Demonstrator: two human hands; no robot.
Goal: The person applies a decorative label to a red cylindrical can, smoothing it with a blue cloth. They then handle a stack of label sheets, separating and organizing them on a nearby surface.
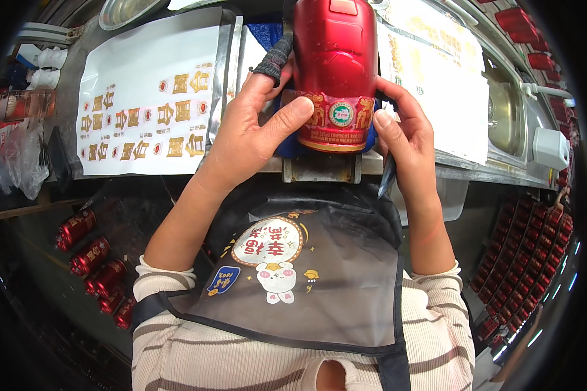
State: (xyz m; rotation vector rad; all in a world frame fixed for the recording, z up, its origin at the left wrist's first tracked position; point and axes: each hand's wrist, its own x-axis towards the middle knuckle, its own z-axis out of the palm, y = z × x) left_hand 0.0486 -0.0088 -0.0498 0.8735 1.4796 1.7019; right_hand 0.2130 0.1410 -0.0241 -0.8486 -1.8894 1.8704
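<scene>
Grip of your left hand (241, 140) pinches red bottle (336, 58), thumb on patterned label band (316, 133), fingers along left side. Your right hand (411, 137) curls at bottle's right side; cannot tell how tightly. Dark pointed tool (387, 177) juts below it. Bottle sits mid-table (85, 42), near edge, between left sheet (143, 58) and right sheet (443, 85).

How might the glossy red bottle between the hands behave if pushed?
The red bottle is probably stiff: its moulded body shows no dent beside the left hand or right hand. Its smooth, shiny surface could be slippery, especially to damp fingers. Its rounded sides suggest it might roll if left unsupported.
</scene>
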